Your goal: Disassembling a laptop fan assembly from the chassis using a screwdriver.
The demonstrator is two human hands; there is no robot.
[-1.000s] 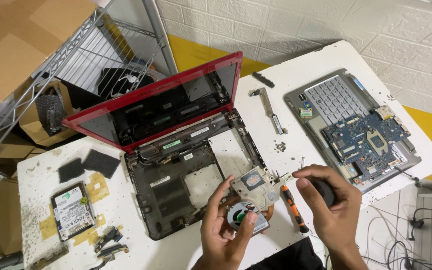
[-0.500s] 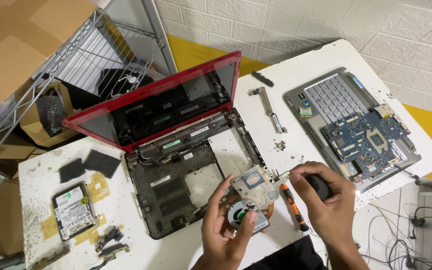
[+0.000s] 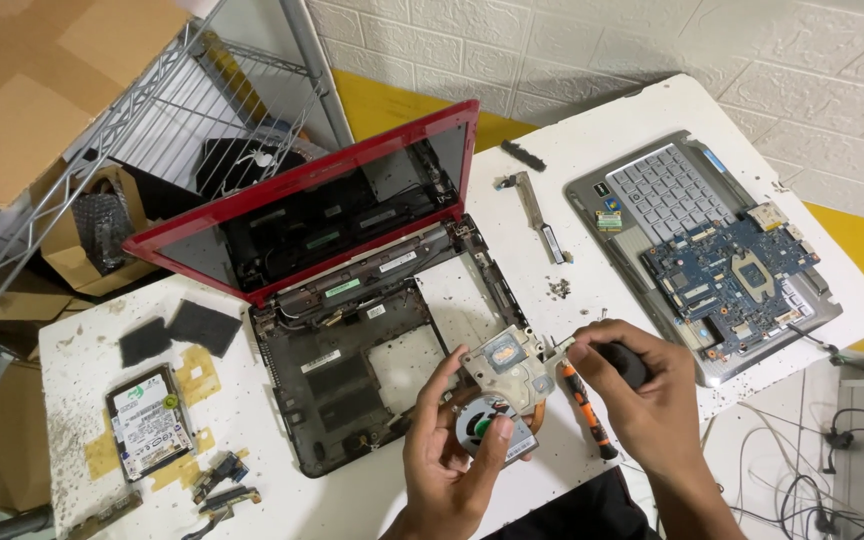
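My left hand [image 3: 449,452] holds a laptop cooling fan with its metal heatsink [image 3: 505,385] just above the table's front edge. My right hand [image 3: 642,395] grips a black-handled screwdriver [image 3: 628,362] whose tip meets the heatsink's right end. Behind the fan lies a red laptop [image 3: 337,300], opened, with its base stripped down to the empty black shell. An orange-and-black screwdriver [image 3: 586,408] lies on the white table [image 3: 372,500] between my hands.
A blue motherboard [image 3: 727,278] rests on a grey keyboard panel at the right. A hard drive [image 3: 149,422], two black pads [image 3: 177,332] and small connectors sit at the left. A metal bracket [image 3: 537,215] and loose screws lie behind. A wire shelf [image 3: 152,130] stands at the back left.
Both hands stay on the fan and the screwdriver with only slight shifts. Nothing else has moved.
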